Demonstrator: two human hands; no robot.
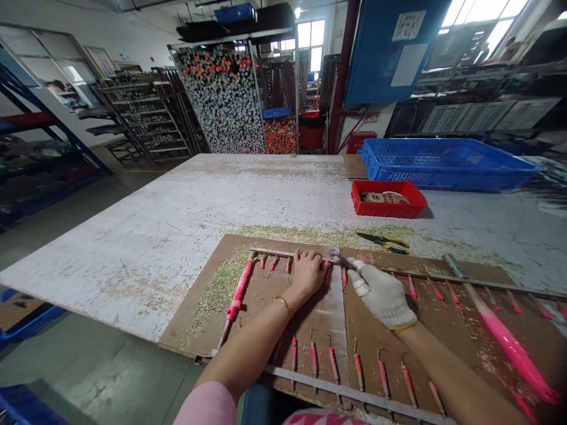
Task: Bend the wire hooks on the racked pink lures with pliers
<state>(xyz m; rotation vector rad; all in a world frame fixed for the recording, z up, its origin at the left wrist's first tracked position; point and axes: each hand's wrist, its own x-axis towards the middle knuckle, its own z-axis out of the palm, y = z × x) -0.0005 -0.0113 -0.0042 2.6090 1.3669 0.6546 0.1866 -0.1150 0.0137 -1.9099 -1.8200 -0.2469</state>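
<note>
A metal frame (401,272) with several pink-coated hooks lies on a brown board (367,330) at the near table edge. My left hand (308,273), bare with a gold bracelet, rests on the frame's far bar, fingers curled over it. My right hand (381,292), in a white glove, is closed on a small metal tool (340,258) whose tip touches the same bar beside the left hand. Pink hooks (332,361) hang from the near bar too.
Green-handled pliers (384,242) lie beyond the board among green shavings (319,235). A red tray (388,198) and a blue crate (445,163) stand at the far right. Racks of coloured parts (225,100) stand behind the white table (177,218).
</note>
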